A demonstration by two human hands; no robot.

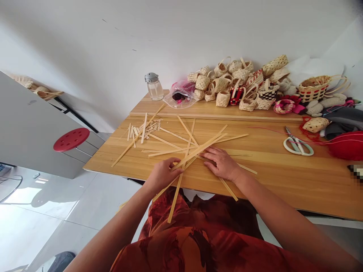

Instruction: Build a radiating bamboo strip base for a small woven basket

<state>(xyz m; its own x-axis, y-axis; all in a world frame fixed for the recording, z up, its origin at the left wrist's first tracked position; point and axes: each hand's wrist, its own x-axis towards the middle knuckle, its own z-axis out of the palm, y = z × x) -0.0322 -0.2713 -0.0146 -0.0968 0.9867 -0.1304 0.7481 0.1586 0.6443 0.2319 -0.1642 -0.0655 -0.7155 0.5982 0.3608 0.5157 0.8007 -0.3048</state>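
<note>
Arranging seems in hand: the person's left hand (164, 173), narrow pinch on the near end of one flat splint (208, 144); right hand (223, 164), low beside it, grip unclear; crossed splints (176, 196), under and beyond the pinch, any shift calling for steady fingertips.

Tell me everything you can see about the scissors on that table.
The scissors lie flat on the wooden table, off to the right of the right hand, and neither hand touches them. They have metal-looking blades pointing toward the wall and two large, pale, plastic-looking handle loops on the near side. A thin red thread seems to cross them. I can't tell whether the blades are fully closed.
</note>
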